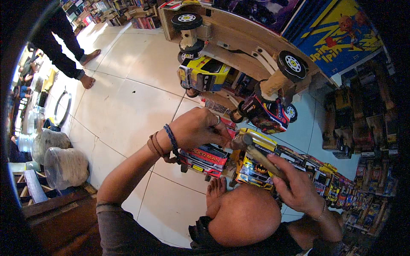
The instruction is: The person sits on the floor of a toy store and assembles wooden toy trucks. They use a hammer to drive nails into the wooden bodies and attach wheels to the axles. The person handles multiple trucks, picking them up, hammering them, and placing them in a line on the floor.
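My right hand (297, 185) is wrapped round the wooden handle of a hammer (268, 163). The hammer's metal head lies right by the fingertips of my left hand (194, 130). Those left fingers are pinched together, and whatever they hold is hidden or too small to make out. Below my hands is a toy truck made of wood with glossy printed panels. Its red and black part (203, 161) lies under my left wrist, and a yellow and black part (253, 173) lies under the hammer. Bare wood shows between the two parts.
Wooden toy trucks with black wheels (294, 62) lie tipped over ahead, beside a large wooden panel (239, 36). Rows of printed toy parts (337, 187) stretch along the right. My knee (245, 215) is close below the work. Another person's bare feet (88, 81) stand far left, above plastic-wrapped bundles (64, 166).
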{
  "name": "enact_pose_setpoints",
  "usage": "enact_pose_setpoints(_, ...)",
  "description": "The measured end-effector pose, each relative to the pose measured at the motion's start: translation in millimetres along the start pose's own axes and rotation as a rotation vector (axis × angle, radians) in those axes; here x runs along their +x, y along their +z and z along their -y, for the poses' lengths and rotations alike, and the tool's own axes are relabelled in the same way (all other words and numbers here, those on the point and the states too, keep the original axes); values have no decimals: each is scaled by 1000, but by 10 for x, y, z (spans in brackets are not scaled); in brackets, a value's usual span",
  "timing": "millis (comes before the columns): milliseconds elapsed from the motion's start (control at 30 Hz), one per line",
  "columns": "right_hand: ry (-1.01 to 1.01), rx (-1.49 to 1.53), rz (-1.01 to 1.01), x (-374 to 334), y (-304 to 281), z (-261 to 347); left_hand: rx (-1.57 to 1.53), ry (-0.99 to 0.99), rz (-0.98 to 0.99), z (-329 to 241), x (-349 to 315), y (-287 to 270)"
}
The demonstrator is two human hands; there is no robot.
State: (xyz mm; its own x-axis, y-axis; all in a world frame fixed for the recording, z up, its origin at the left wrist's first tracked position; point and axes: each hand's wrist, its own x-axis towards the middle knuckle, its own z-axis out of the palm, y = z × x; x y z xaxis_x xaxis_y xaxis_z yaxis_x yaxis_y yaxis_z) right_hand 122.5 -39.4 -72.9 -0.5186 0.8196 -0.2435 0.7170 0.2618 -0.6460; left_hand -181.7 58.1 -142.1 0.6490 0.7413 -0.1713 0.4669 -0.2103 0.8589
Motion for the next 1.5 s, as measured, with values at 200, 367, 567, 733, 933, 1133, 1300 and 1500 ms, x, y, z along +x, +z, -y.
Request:
enact_pose_setpoints(200,-262,-254,9,140,110,-48,20,64,-34,103,5,24)
enact_pose_setpoints(367,-282,-469,76,175,116,-37,-41,4,11,121,7,22)
enact_pose_setpoints(567,-342,-563,-8,214,183,-104,-15,45,-12,95,3,0)
enact_pose_setpoints(733,-357,-562,-16,230,194,-119,11,41,-13,75,-16,-20)
enact_pose_setpoints(933,-362,-483,-7,239,188,-89,-6,-19,-13,77,-34,-19)
enact_pose_setpoints(1133,-367,-480,-32,233,196,-74,-32,26,-28,128,-15,-30)
enact_pose_setpoints(1300,-363,-466,-23,240,192,-62,-12,33,2,110,-5,-59)
enact_pose_setpoints(1500,-339,-485,-10,249,197,-70,-4,14,8,75,-2,-68)
